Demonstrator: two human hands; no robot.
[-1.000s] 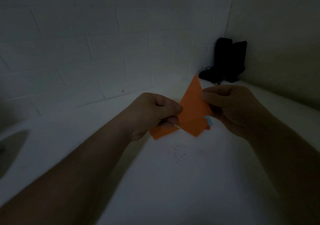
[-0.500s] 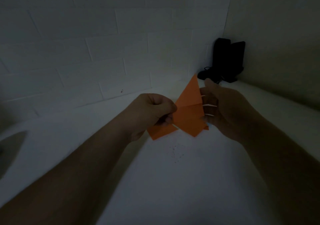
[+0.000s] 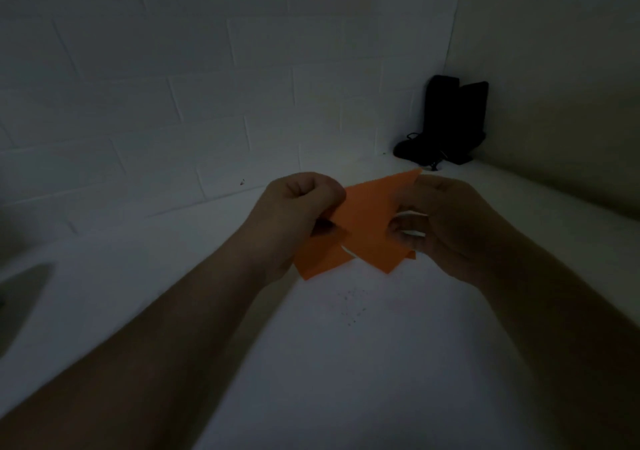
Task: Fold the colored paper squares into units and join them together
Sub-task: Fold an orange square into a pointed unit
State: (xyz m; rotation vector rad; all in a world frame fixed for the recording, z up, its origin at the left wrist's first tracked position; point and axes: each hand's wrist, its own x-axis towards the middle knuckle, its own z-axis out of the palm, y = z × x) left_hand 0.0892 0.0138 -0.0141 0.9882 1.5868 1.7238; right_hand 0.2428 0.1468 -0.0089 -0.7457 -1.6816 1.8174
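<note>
From my head camera: a black object [image 3: 450, 120] stands in the wall corner beyond the orange paper [image 3: 367, 227], above the white table [image 3: 346, 363]. My left hand [image 3: 298, 217] pinches the paper's left side; my right hand [image 3: 446, 227] grips its right. The paper's tip has tilted rightward since before.

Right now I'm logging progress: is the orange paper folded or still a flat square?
Folded: the orange paper shows a pointed flap and overlapping layers, pinched between left hand and right hand.

Dim white brick wall [image 3: 207, 85], white tabletop [image 3: 346, 380]
</note>
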